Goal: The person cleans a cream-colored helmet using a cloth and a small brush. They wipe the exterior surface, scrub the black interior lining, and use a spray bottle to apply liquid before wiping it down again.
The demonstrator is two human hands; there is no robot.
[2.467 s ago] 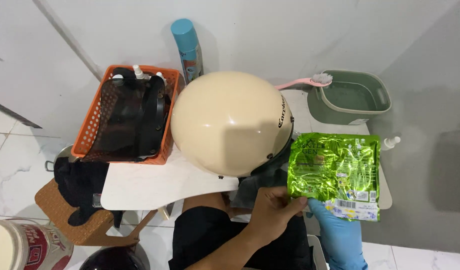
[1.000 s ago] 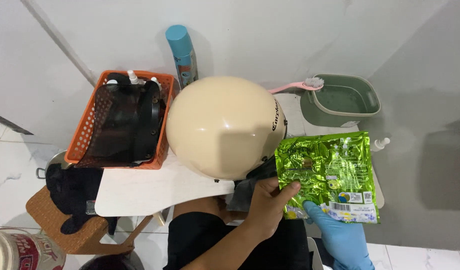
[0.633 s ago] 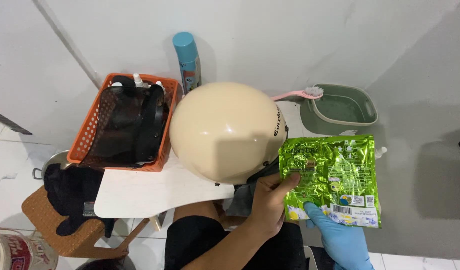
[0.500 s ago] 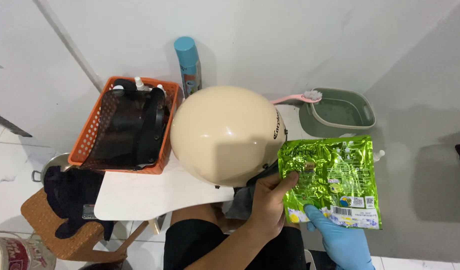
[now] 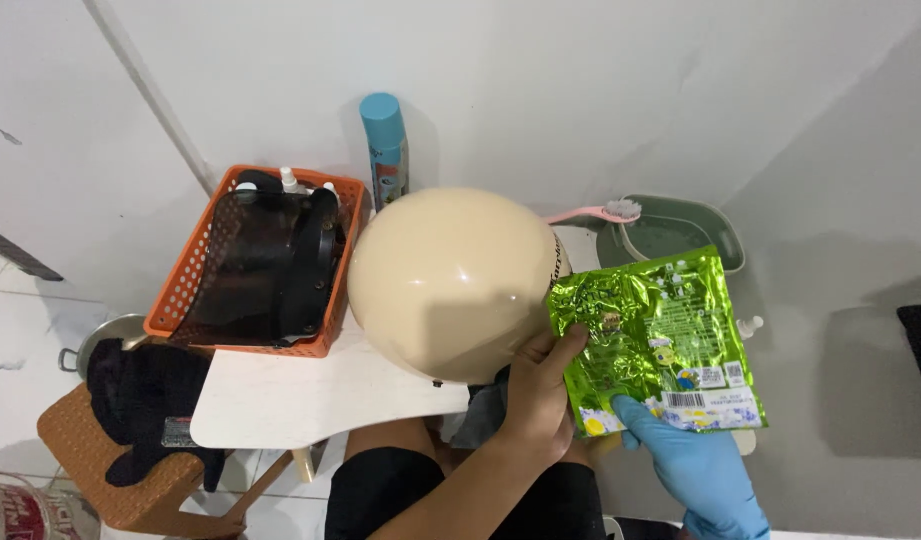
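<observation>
Head view, steeply down, close

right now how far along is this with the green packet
Early. The green foil packet looks sealed, held up by the bare left hand and the blue-gloved right hand. The cream helmet sits untouched on the white table; brush and basin lie unused.

The left grip [image 5: 538,400] is bare with a bare forearm; the right grip [image 5: 692,462] wears a blue glove.
</observation>
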